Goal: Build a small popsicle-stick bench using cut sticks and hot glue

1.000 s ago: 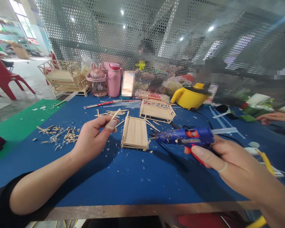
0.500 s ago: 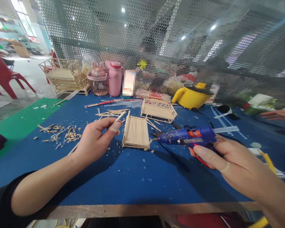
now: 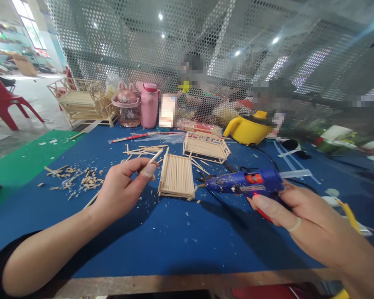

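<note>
My left hand (image 3: 126, 185) pinches a short wooden stick (image 3: 156, 157) between thumb and fingers, left of a small panel of wooden sticks (image 3: 177, 176). The panel lies on the blue tabletop and has a raised stick rim along its left and near edges. My right hand (image 3: 296, 211) grips a blue glue gun (image 3: 237, 184), with a clear glue stick (image 3: 296, 174) poking out of its back. The gun's nozzle is at the panel's near right corner; whether they touch I cannot tell. A small red light glows on the gun.
Cut wood bits (image 3: 89, 179) lie on the left. Behind the panel are loose sticks (image 3: 146, 149) and a railed stick frame (image 3: 205, 147). A pink thermos (image 3: 149, 106), a yellow pot (image 3: 249, 128) and a perforated metal screen (image 3: 137, 45) stand at the back. A black cable crosses the right side.
The view has shifted slightly. Both hands keep their hold, and the nozzle stays by the panel's near right corner. A co-worker's hand at the far right has gone out of view.
</note>
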Demonstrator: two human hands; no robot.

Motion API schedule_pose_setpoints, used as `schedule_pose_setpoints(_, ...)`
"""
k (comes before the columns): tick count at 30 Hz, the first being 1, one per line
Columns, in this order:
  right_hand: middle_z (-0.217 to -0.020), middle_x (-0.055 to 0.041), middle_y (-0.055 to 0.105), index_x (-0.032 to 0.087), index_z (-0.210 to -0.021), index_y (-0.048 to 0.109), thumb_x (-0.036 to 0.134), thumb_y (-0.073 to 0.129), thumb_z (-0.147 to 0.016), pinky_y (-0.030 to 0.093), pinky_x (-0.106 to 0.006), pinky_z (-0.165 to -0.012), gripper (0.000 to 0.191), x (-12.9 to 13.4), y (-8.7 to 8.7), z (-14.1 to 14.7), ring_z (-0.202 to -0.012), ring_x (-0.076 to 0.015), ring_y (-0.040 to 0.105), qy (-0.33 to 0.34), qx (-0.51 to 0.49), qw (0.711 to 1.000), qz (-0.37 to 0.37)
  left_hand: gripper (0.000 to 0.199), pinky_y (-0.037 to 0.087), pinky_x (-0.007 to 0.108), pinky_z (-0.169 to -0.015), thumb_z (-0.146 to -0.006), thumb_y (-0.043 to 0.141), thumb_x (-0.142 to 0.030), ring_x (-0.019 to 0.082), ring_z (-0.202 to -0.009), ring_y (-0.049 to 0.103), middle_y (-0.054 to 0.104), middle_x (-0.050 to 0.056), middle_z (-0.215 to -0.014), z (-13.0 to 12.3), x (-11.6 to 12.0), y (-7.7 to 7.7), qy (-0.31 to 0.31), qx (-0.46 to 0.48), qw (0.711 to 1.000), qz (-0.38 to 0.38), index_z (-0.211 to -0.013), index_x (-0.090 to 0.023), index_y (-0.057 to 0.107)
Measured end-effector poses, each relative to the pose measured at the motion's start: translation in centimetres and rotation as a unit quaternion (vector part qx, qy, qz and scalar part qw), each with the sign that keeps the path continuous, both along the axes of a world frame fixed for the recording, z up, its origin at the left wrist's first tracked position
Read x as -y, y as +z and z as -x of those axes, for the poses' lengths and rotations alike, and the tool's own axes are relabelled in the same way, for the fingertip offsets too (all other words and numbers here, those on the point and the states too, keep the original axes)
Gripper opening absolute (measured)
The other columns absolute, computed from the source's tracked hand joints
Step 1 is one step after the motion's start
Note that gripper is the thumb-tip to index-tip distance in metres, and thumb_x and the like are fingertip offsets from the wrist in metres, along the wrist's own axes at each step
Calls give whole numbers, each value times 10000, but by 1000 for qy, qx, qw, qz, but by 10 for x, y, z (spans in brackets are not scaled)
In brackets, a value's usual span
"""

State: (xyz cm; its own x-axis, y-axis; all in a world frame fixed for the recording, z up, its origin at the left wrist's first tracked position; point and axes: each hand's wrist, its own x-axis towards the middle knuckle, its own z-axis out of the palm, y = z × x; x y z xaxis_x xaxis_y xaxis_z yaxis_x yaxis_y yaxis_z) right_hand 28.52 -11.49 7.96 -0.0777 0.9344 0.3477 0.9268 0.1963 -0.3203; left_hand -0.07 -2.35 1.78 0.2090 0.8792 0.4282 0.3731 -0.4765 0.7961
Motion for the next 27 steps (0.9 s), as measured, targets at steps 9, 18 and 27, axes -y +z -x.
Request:
schedule_pose_setpoints(9, -382, 3, 472, 280, -431, 498, 548, 495, -798, 460, -321, -514, 455, 4, 1, 10, -426, -188, 482, -13, -38, 999, -35, 302, 426, 250, -671, -850, 493, -450, 135, -693, 543, 608, -1, -712, -3, -7, 0, 30, 64, 996, 63, -843, -185, 637)
schedule_pose_setpoints(18, -474, 17, 539, 239, -499, 524, 472, 478, -847, 466, -295, -545, 422, -8, -26, 53, -435, -153, 486, 50, -127, 991, -1, 286, 432, 277, -809, -854, 503, -435, 157, -846, 583, 669, 29, -878, -3, -10, -5, -25, 97, 992, 77, -857, -190, 651)
schedule_pose_setpoints(27, -449, 8, 504, 243, -593, 566, 478, 437, -865, 497, -326, -589, 382, -13, -35, 62, -551, -201, 578, 66, -158, 985, 0, 288, 437, 285, -808, -867, 481, -414, 166, -862, 590, 680, 36, -908, -4, -9, -3, -29, 73, 994, 76, -850, -181, 649)
